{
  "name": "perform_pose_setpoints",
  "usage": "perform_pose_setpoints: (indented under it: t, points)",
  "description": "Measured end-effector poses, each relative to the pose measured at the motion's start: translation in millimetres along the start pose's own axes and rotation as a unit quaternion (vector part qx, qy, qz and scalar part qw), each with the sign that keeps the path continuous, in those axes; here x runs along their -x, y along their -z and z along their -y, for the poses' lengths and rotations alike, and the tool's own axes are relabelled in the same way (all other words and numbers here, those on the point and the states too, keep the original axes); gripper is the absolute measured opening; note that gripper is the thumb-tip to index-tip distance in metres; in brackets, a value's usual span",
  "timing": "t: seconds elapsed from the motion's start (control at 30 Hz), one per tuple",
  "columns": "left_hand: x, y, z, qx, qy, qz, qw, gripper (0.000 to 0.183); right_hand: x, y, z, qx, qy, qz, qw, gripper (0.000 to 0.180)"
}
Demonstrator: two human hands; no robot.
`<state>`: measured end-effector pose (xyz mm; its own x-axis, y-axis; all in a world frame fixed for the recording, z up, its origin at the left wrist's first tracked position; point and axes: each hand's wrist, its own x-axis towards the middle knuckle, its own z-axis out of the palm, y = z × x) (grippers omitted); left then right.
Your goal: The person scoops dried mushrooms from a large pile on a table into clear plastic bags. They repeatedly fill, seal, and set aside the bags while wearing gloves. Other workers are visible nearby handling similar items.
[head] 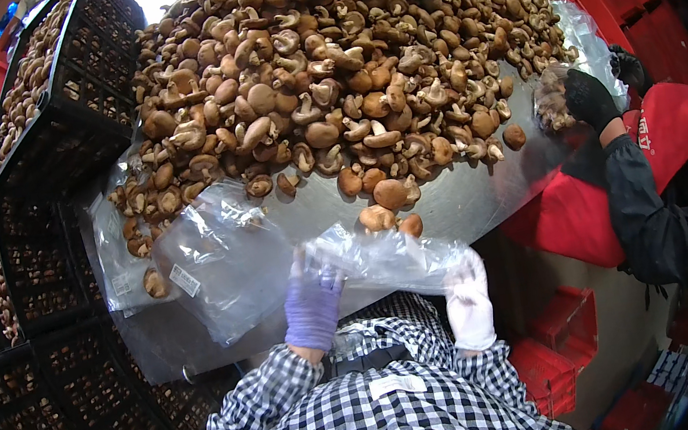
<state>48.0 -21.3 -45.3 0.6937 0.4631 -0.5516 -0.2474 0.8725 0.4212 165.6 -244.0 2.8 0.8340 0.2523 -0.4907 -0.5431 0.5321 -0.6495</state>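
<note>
My left hand, in a purple knitted glove, grips one end of a clear plastic bag at the front edge of the metal table. In a pale glove, my right hand holds the bag's other end. The bag is stretched between both hands, and no mushrooms show inside it. Just beyond it lie a few loose shiitake mushrooms, in front of a large heap of shiitake mushrooms. More flat clear bags, some with printed labels, lie left of my left hand. My fingertips are partly blurred.
Black plastic crates full of mushrooms are stacked along the left. At the right a co-worker in black gloves and a red apron handles a filled bag of mushrooms. Red crates stand on the floor at lower right, others behind the co-worker.
</note>
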Motion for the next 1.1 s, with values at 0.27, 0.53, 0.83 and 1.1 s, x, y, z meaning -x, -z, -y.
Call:
perform_pose_setpoints:
  t: [0.27, 0.53, 0.83, 1.1]
  points:
    - [-72, -63, 26, -0.214, -0.097, 0.024, 0.972, 0.093, -133, 6, 7, 0.242, 0.089, -0.02, 0.966, 0.051]
    - [-116, -85, -1, -0.281, -0.164, 0.036, 0.945, 0.088, -258, -34, -2, 0.283, 0.041, -0.002, 0.958, 0.044]
    - [-133, -104, 1, -0.527, -0.173, -0.104, 0.826, 0.081, -222, -81, 36, 0.299, -0.035, 0.04, 0.953, 0.037]
    - [-128, -87, -42, -0.415, -0.193, -0.159, 0.875, 0.068, -249, -71, 6, 0.539, 0.008, 0.21, 0.816, 0.039]
